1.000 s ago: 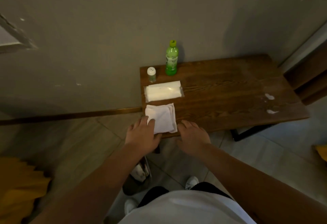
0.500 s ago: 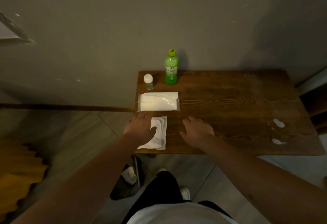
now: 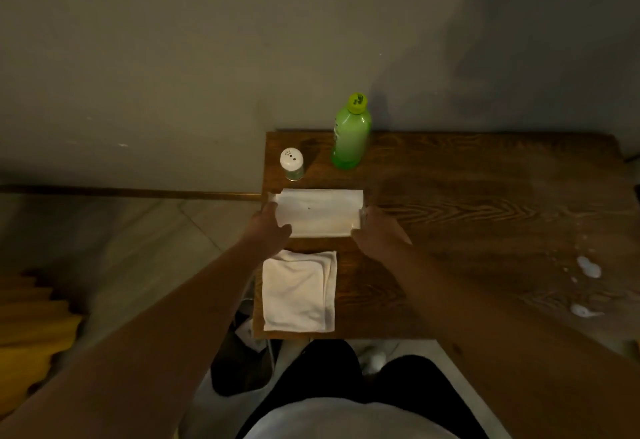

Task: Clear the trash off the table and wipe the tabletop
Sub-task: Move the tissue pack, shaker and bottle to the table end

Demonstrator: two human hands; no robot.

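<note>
A white tissue pack [image 3: 320,211] lies on the dark wooden table [image 3: 467,217] near its left edge. My left hand [image 3: 272,227] grips the pack's left end and my right hand [image 3: 379,232] grips its right end. A folded white cloth [image 3: 299,291] lies flat at the table's front left corner, just below the pack, with no hand on it. Two white smears [image 3: 588,267] mark the tabletop at the far right.
A green plastic bottle [image 3: 349,132] and a small white-capped shaker [image 3: 292,163] stand at the back left by the wall. A dark bin with a bag [image 3: 242,359] sits on the floor under the table's left front corner. Something yellow [image 3: 31,331] lies at the lower left.
My left hand left the folded cloth and both hands moved forward onto the ends of the tissue pack. The view shifted closer to the table.
</note>
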